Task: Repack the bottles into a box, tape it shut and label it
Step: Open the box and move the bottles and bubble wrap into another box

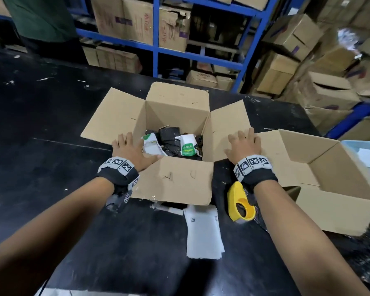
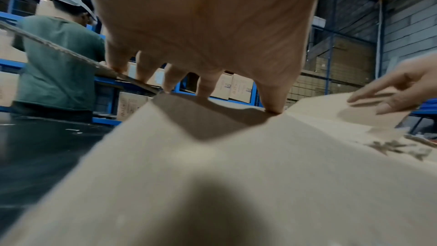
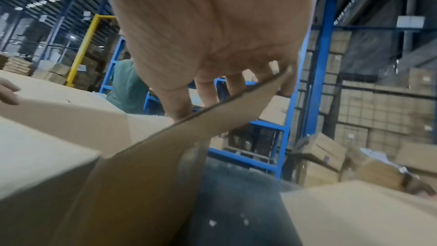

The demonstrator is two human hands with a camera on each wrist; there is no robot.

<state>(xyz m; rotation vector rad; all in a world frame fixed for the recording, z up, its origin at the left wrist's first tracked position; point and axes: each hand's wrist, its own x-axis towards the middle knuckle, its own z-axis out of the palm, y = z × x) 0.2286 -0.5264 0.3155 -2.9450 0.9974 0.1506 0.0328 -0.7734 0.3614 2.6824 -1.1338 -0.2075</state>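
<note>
Box [image 1: 175, 178] sits mid-tabletop [image 1: 51, 129], all four flaps out, bottles [image 1: 187, 146] w/ white-green labels lying low inside among dark packing. Left hand [image 1: 129, 149] lies spread on the 9 o'clock flap near its hinge, fingers [image 2: 205, 85] straight, tips pressing cardboard, thumb toward the opening; nothing clenched. Right hand [image 1: 245, 146] is likewise flat on the 3 o'clock flap, fingers [image 3: 182, 104] splayed over its edge, not gripping. Both flaps' long axes run 12–6; each hand is already on its own side, so folding inward looks like the next move, prob. short flaps first. Room: second box [image 1: 320, 189] crowds the right flap at 3 o'clock; tape dispenser [image 1: 240, 204] at 5 o'clock, under the right wrist; label sheets [image 1: 203, 231] at 6.
</note>
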